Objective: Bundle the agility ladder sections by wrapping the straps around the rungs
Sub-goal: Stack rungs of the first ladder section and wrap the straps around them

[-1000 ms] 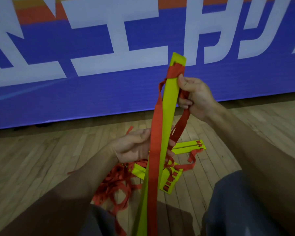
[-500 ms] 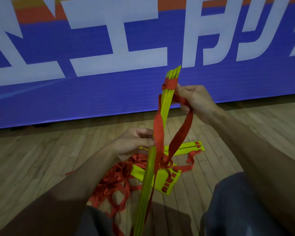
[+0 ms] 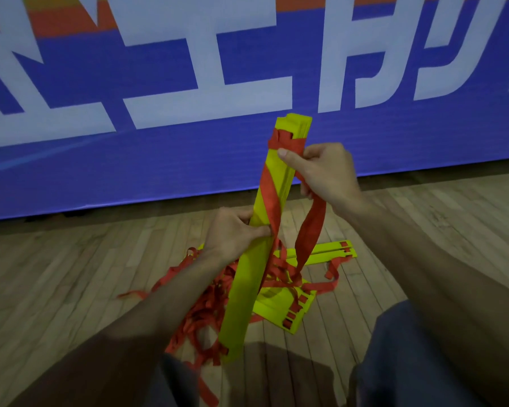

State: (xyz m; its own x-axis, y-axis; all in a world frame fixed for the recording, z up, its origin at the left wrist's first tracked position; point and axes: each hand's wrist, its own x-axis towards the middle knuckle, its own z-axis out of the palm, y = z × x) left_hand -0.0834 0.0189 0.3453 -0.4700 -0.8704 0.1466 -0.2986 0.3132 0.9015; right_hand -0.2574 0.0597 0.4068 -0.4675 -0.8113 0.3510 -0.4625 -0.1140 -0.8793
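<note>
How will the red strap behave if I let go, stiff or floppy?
Probably floppy: the strap sags in a slack loop below the right hand, and more lies tangled on the floor. Likely light: thin flat webbing. The diagonal wrap may slip loose on the smooth rungs unless the left hand pins it.

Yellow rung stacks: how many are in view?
3: held stack in left hand and right hand; near floor stack beneath; far floor stack rightward. Straps may hide more.

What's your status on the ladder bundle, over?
Left hand grips rung stack mid-length. Right hand pinches red strap near top. Strap crosses stack once, diagonally. Spare rungs, loose straps tangled on floor beneath.
</note>
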